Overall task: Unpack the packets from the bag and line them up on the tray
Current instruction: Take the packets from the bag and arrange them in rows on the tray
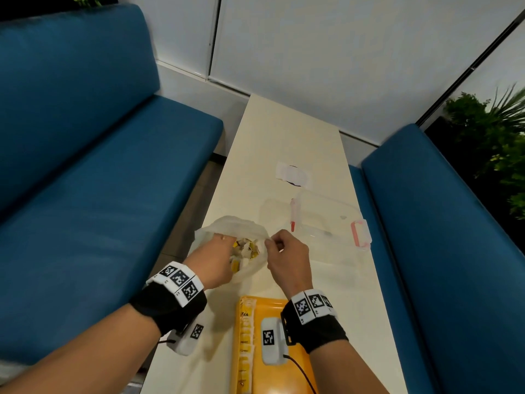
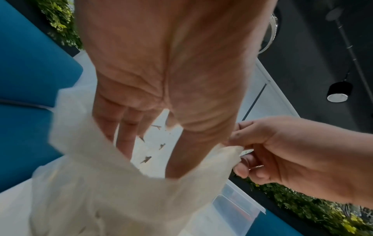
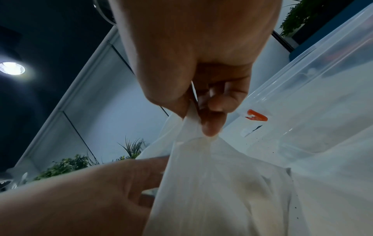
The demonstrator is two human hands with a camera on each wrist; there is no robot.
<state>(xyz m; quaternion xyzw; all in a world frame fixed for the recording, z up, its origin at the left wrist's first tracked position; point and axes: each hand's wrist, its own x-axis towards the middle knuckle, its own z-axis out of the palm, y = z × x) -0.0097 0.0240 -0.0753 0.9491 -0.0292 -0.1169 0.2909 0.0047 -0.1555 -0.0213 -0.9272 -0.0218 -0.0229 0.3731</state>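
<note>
Bag held open, packets within reach

The right hand (image 1: 287, 257) pinches the bag (image 1: 227, 227) rim while the left hand (image 1: 211, 261) reaches in, fingers straight; packets (image 1: 245, 250) could spill beside the tray (image 1: 272, 305) if the thin rim slips.

**A booth between two blue sofas**

You stand at the near end of a long cream worktop (image 1: 287, 143) running toward 12 o'clock. A blue sofa (image 1: 93, 155) flanks it at 9 o'clock, another blue sofa (image 1: 443, 223) at 3. White wall panels (image 1: 326, 52) close off 12 o'clock. Green plants (image 1: 494, 132) sit at 2 o'clock. Your wrist views show a dark ceiling with a round lamp (image 3: 12, 68).
</note>
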